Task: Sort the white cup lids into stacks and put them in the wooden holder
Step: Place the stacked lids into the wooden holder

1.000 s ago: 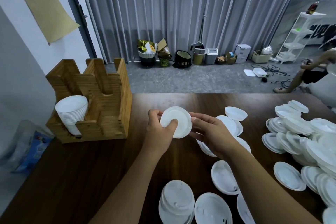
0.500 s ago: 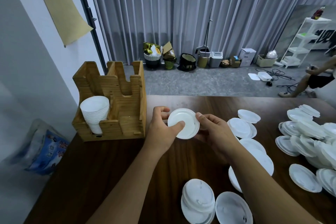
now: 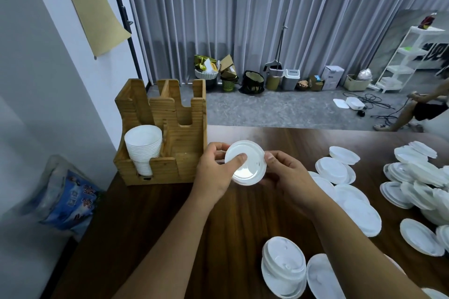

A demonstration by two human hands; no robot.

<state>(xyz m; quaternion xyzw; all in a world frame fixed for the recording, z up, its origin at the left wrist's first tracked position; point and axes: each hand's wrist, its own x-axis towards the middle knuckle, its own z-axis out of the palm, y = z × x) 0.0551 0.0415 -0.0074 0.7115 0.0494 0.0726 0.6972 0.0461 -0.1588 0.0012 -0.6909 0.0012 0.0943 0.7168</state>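
A small stack of round white plastic cup lids point(image 3: 245, 163) is pinched at its rims above the dark wooden worktop point(image 3: 155, 221) by the left hand point(image 3: 213, 172) and right hand point(image 3: 286, 175), beside the slotted wooden holder point(image 3: 184, 138). Lightness and flex are judged likely; opposite edges should be gripped gently.

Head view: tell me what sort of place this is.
Probably a makeshift workroom or studio, not a café: a grey curtain backdrop, bins and boxes along the floor, cables, and a wooden table strewn with lids.

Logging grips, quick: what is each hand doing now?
Left hand: grips the white lid, thumb on top.
Right hand: pinches the same lid's edge.
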